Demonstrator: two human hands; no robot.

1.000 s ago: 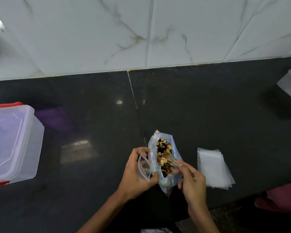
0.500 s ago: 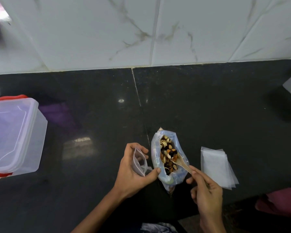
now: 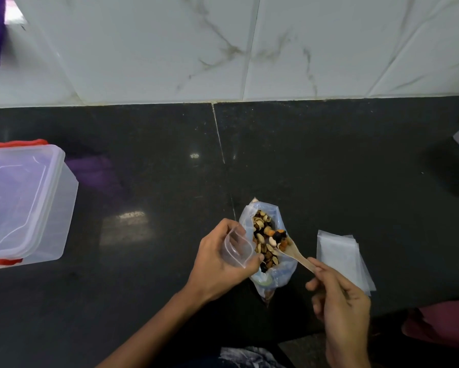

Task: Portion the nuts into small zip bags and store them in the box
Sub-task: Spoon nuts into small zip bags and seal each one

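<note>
Spoon (image 3: 289, 251) of nuts (image 3: 277, 239) (right hand (image 3: 337, 304)), zip bag (image 3: 236, 247) held open

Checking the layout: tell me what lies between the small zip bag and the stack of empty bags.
In the head view, the open nut bag lies between the small zip bag and the stack, with the loaded spoon above it.
</note>
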